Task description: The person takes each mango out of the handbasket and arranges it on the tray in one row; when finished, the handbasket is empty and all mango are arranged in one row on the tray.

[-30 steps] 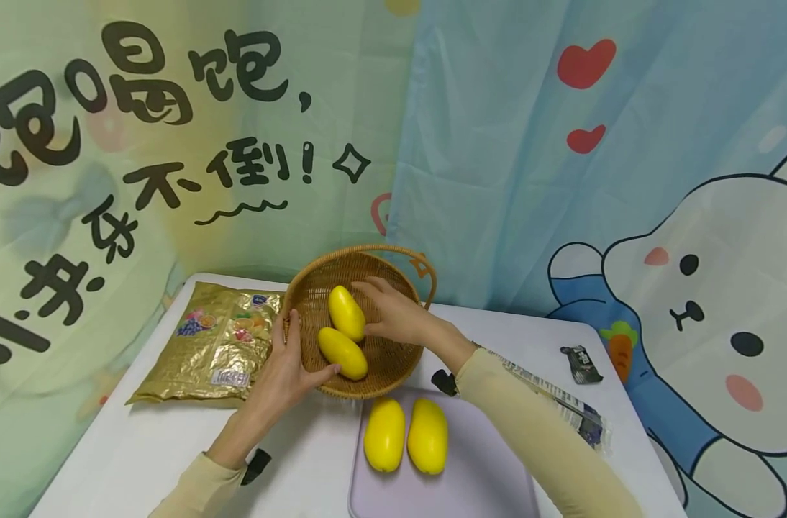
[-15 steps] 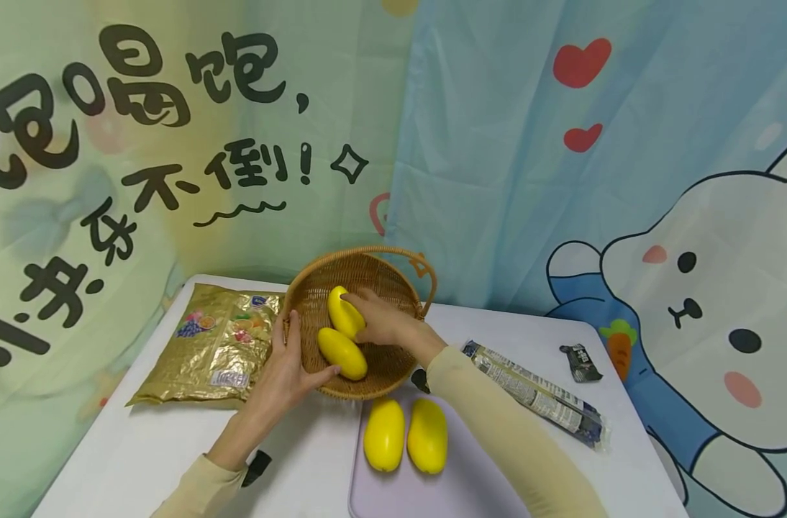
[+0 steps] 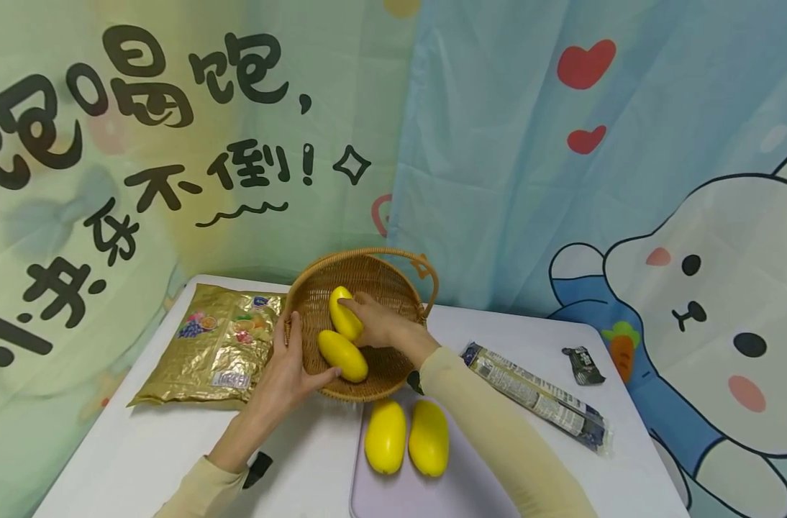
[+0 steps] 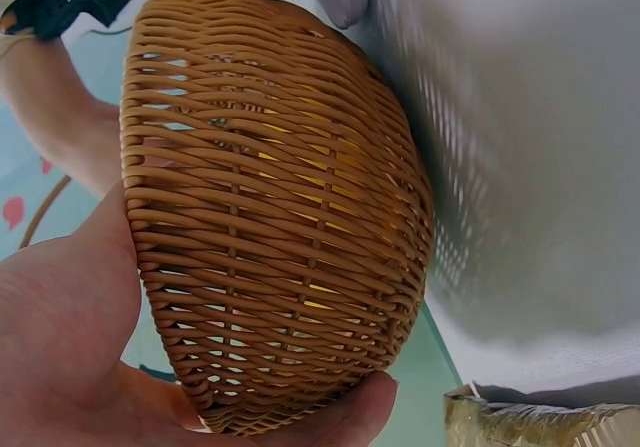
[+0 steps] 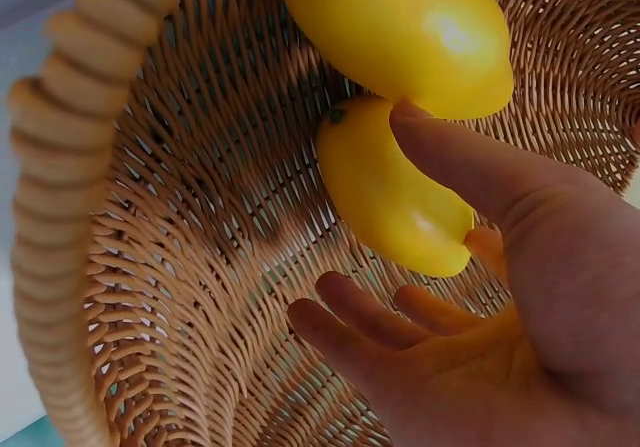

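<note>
Inside the wicker basket point(image 3: 387, 368), right fingers point(image 5: 340, 339), partly spread, around 1 yellow fruit point(image 3: 344, 319); left fingers point(image 4: 362, 412) clamped round the basket

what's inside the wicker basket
Two yellow fruits lie inside the wicker basket: a nearer fruit and a farther fruit, which the right hand touches. The wickerwork directly beneath the fruits and behind the hand is covered and cannot be seen.
</note>
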Demonstrator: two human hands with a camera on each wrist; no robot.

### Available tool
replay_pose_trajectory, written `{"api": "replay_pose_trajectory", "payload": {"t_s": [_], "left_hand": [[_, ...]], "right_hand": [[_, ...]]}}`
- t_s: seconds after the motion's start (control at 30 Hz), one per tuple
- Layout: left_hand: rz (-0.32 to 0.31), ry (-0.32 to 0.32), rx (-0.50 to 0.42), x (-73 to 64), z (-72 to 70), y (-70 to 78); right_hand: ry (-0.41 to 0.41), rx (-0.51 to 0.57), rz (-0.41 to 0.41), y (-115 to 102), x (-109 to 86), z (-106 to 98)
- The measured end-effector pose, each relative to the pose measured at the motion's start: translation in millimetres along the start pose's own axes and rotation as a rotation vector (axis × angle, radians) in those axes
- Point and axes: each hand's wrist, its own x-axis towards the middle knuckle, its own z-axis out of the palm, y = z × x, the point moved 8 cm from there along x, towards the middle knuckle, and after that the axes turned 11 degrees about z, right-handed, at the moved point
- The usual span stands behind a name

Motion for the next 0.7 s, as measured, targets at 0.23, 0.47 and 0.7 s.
{"api": "replay_pose_trajectory", "payload": {"t_s": [0.23,0.47,0.7], "left_hand": [[-0.003,-0.005,-0.005,0.4,0.4,-2.1],[0.009,-0.002,-0.015,0.8,0.6,-0.4],[-0.008,-0.003,-0.019,1.2,0.2,-2.5]], "right_hand": [[-0.002,-0.015,-0.005,-7,4.4,2],[-0.012,0.0,-0.021,-15,8.2,2],[-0.015,0.035,-0.004,-17,13.6,4]]}}
